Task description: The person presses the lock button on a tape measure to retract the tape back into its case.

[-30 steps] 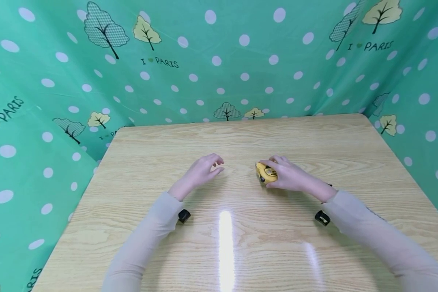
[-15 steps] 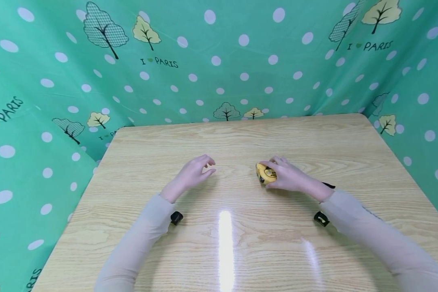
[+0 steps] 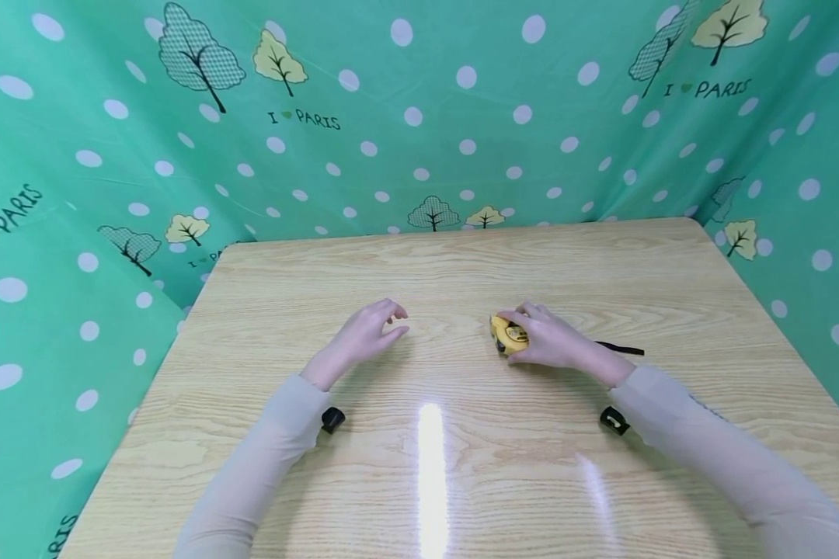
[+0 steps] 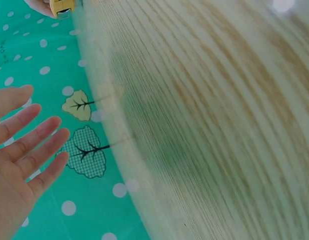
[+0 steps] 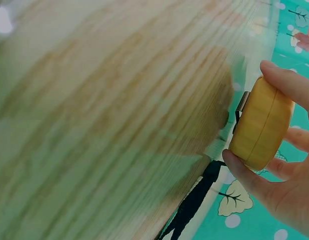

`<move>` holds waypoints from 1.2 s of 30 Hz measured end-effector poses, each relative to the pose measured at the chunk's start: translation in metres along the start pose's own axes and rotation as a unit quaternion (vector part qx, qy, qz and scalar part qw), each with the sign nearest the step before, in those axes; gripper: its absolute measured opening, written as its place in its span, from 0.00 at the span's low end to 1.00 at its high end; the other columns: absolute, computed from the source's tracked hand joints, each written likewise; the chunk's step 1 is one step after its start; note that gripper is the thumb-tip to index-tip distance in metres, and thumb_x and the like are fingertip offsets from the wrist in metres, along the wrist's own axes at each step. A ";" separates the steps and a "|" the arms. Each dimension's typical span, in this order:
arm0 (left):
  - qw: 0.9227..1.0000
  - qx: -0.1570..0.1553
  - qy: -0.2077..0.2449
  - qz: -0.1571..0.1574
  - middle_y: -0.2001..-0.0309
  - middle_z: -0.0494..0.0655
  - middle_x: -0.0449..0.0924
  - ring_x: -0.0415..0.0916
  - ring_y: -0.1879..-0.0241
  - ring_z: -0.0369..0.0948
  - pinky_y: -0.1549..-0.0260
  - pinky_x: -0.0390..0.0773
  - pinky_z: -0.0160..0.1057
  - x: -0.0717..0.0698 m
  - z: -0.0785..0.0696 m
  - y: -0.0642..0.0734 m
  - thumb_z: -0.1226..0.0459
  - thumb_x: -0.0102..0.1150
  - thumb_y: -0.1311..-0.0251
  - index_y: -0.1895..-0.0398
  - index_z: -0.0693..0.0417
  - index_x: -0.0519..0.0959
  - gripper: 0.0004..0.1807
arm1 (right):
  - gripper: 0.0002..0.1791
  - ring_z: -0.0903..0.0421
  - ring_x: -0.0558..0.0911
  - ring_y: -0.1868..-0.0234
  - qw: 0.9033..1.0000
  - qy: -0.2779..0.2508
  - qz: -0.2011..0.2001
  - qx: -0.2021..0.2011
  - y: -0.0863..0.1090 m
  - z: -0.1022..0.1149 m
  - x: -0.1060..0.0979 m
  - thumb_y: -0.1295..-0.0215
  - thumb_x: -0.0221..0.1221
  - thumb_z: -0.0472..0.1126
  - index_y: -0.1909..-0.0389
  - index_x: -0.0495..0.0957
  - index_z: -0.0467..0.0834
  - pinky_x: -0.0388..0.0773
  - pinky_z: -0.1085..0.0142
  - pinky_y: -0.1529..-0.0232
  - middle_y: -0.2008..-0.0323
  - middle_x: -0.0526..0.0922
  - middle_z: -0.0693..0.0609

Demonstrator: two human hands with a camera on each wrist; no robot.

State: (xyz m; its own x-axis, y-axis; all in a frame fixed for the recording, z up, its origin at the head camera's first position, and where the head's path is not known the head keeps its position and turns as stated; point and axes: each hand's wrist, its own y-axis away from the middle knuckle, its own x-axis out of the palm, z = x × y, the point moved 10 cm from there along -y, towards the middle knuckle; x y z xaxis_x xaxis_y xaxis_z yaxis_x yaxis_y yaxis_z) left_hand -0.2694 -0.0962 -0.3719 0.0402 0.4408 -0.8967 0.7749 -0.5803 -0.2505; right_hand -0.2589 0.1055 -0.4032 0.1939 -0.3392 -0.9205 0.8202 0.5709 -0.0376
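Observation:
A yellow tape measure (image 3: 509,335) with black parts is held in my right hand (image 3: 547,337), right of the table's middle. In the right wrist view, thumb and fingers grip the yellow case (image 5: 262,125) from its sides, and a metal clip (image 5: 241,106) shows on the face toward the table. A black wrist strap (image 3: 621,348) trails from it past my wrist onto the tabletop. My left hand (image 3: 363,332) hovers over the table to the left, fingers loosely bent and holding nothing. The left wrist view shows that hand's fingers (image 4: 42,145) spread apart.
The light wood table (image 3: 308,279) stretches under both arms, with a bright light reflection (image 3: 432,481) near its front middle. A green dotted curtain (image 3: 419,93) hangs behind and at both sides. Small black devices sit at the left wrist (image 3: 332,420) and right wrist (image 3: 614,420).
My left hand has drawn back to the left, away from the tape measure. The right hand stays nearly in place, and more of the black strap shows beyond the right wrist.

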 end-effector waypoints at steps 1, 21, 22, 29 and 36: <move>1.000 0.000 0.000 0.000 0.63 0.53 0.78 0.75 0.67 0.45 0.67 0.76 0.37 0.000 0.000 0.000 0.64 0.56 0.44 0.63 0.61 0.75 0.10 | 0.42 0.42 0.70 0.54 1.000 0.000 0.000 0.001 0.000 0.000 0.001 0.58 0.69 0.49 0.41 0.64 0.41 0.73 0.51 0.59 0.53 0.69 0.38; 1.000 -0.022 0.014 0.010 0.62 0.54 0.77 0.75 0.65 0.46 0.66 0.76 0.38 0.000 0.003 0.005 0.62 0.56 0.43 0.61 0.62 0.75 0.12 | 0.41 0.43 0.69 0.56 1.000 0.001 -0.007 -0.005 0.002 0.001 0.005 0.59 0.69 0.49 0.42 0.65 0.41 0.73 0.53 0.60 0.55 0.68 0.39; 1.000 -0.025 0.015 0.011 0.62 0.54 0.77 0.75 0.65 0.46 0.66 0.76 0.38 0.000 0.004 0.005 0.62 0.56 0.43 0.61 0.62 0.75 0.12 | 0.41 0.44 0.68 0.56 1.000 -0.001 -0.005 -0.004 0.002 0.001 0.005 0.58 0.69 0.49 0.42 0.65 0.41 0.73 0.53 0.60 0.55 0.68 0.39; 0.999 -0.038 0.019 0.011 0.60 0.54 0.77 0.74 0.64 0.47 0.66 0.76 0.40 -0.003 0.008 0.009 0.62 0.56 0.43 0.60 0.63 0.75 0.13 | 0.41 0.43 0.68 0.52 1.000 -0.014 0.011 0.000 0.004 -0.001 0.005 0.55 0.67 0.50 0.40 0.63 0.40 0.72 0.51 0.56 0.51 0.68 0.39; 0.999 -0.049 0.008 0.003 0.60 0.52 0.76 0.74 0.62 0.45 0.63 0.76 0.41 -0.008 0.014 0.017 0.61 0.56 0.44 0.60 0.61 0.75 0.13 | 0.39 0.39 0.61 0.41 0.999 -0.035 0.029 0.017 0.012 -0.009 0.003 0.46 0.59 0.54 0.38 0.59 0.38 0.61 0.46 0.44 0.41 0.61 0.37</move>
State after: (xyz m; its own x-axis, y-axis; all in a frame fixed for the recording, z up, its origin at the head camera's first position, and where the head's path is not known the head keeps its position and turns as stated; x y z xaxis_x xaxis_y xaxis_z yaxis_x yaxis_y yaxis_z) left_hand -0.2656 -0.1192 -0.3742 0.0539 0.4487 -0.8921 0.8327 -0.5133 -0.2078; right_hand -0.2535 0.1179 -0.4103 0.2770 -0.3586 -0.8914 0.8238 0.5662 0.0282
